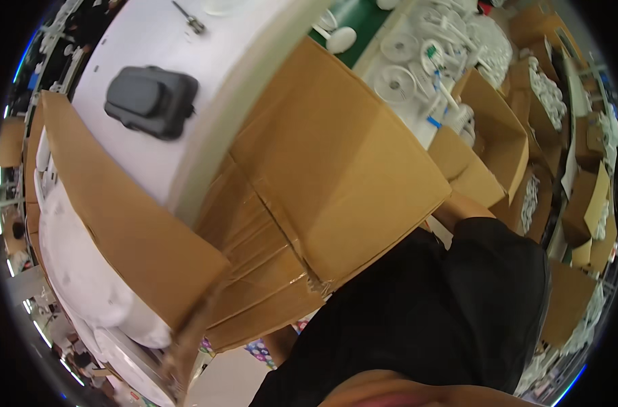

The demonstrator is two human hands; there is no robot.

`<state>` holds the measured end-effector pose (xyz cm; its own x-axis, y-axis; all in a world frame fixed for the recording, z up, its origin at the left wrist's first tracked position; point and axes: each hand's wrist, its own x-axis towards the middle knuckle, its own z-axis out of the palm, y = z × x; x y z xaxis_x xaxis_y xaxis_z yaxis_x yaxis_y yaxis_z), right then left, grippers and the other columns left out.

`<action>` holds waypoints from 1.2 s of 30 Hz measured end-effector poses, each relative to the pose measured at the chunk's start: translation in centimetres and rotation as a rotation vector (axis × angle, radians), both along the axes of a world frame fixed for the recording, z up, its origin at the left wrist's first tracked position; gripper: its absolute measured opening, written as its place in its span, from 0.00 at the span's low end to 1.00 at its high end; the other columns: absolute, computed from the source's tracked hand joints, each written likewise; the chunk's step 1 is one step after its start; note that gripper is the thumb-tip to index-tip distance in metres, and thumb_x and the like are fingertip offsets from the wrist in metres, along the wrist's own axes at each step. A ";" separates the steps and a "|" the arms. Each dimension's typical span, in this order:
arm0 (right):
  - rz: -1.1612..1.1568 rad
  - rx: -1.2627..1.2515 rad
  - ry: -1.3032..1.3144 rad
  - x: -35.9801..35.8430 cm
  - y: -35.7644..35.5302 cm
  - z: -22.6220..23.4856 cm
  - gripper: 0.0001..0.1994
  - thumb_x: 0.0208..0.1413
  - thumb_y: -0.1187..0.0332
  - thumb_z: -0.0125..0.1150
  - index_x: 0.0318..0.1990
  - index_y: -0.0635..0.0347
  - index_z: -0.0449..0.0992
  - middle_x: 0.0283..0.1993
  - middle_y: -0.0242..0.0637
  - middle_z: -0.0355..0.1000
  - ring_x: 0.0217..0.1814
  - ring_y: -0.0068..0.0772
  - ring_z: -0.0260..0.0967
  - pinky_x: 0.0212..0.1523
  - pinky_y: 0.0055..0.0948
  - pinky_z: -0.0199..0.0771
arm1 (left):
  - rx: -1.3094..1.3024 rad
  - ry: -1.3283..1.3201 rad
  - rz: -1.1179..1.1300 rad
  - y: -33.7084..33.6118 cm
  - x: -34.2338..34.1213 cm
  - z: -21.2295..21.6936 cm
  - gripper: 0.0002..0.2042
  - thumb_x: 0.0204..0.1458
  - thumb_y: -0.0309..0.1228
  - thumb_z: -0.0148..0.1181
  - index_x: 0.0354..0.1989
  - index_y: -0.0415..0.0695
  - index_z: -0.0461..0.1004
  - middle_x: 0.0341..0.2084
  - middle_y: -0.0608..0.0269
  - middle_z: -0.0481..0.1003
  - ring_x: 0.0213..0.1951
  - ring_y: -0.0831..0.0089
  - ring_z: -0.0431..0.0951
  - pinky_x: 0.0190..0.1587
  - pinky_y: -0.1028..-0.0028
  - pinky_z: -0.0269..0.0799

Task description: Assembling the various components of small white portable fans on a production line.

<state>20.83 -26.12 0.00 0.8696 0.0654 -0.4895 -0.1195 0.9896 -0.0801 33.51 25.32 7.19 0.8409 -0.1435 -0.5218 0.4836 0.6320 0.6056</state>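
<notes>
A large brown cardboard box fills the middle of the view, tilted, with a creased lower part and clear tape along a torn seam. My right arm reaches behind its right edge, and the cardboard hides that hand. Below the box's lower edge, part of my left arm shows; the fingers on that side are also hidden. A long brown cardboard flap slants across the left, blurred at its lower end. Whether either hand grips the cardboard cannot be seen.
A dark grey moulded case and a small metal tool lie on a white table. Clear plastic reels crowd the bench at upper right. Open cartons with white parts stand at right. White rounded pieces sit left.
</notes>
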 end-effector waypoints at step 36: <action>-1.008 -0.908 0.359 -14.6 21.4 19.9 0.26 0.67 0.51 0.34 0.54 0.63 0.70 0.50 0.41 0.73 0.48 0.29 0.69 0.50 0.28 0.68 | 0.174 -0.129 -0.517 -16.0 22.4 16.6 0.21 0.63 0.40 0.46 0.62 0.45 0.65 0.56 0.59 0.71 0.51 0.64 0.75 0.55 0.63 0.73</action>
<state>6.20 -4.70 19.94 0.1725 -0.9587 -0.2260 0.4516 0.2809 -0.8468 55.93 9.35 23.80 0.7424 -0.4754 -0.4720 0.6192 0.2178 0.7544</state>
